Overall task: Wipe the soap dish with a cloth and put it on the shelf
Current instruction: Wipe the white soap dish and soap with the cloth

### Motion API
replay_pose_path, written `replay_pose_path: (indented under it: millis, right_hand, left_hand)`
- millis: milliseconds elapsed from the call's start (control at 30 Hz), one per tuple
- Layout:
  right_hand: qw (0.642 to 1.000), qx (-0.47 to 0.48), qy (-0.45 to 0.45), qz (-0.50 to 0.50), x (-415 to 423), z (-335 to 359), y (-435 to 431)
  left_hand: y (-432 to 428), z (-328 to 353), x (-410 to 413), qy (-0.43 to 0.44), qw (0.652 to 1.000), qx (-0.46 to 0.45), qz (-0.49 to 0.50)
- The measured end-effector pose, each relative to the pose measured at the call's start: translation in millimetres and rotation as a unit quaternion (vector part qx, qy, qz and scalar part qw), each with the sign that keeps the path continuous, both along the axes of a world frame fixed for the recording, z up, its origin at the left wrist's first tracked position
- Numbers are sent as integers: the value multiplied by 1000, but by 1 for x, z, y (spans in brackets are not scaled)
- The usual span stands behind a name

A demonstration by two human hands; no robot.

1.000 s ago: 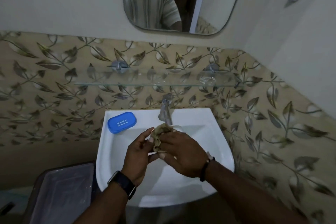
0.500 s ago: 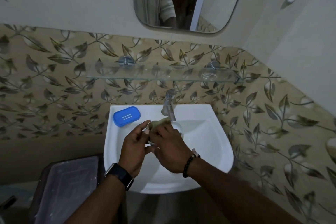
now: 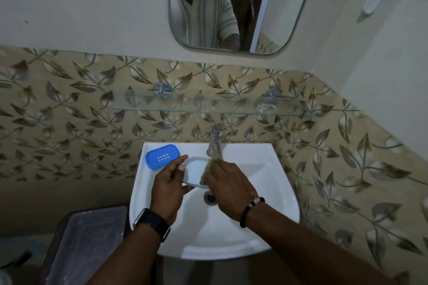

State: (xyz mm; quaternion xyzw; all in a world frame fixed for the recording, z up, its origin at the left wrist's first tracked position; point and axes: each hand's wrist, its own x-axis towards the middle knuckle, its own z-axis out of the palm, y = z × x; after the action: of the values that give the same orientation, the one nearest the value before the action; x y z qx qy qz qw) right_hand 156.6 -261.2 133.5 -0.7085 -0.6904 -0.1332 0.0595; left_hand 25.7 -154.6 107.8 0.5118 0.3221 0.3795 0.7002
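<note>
Small home bathroom, corner spot: white wall sink w/ chrome tap & drain, blue soap tray on its rim, glass shelf on metal pegs just above, rounded mirror higher up, leaf-pattern tiles round the lower walls.

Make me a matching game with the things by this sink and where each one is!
1 cloth
2 white soap dish
3 blue tray
4 glass shelf

A on the sink rim, back left
B held in the left hand
C on the wall above the tap
D in the right hand

Pairs: 1-D, 2-B, 3-A, 4-C
</note>
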Motion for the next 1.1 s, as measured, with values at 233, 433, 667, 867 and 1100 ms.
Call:
replay_pose_path:
  millis: [233, 433, 667, 867, 1100]
  right_hand:
    - [958, -29, 283, -37, 11, 2, -14]
    - [838, -70, 541, -6, 40, 18, -33]
    - [605, 225, 757, -97, 50, 17, -31]
    - [881, 291, 367, 60, 31, 6, -46]
    - [904, 280, 315, 75, 34, -3, -68]
  left_hand:
    - [-13, 1, 9, 19, 997, 1, -69]
    - [-4, 10, -10, 107, 971, 183, -113]
    - [-27, 24, 2, 54, 980, 142, -129]
    - [-51, 29, 28, -4, 995, 53, -83]
    - [-65, 38, 29, -49, 997, 28, -60]
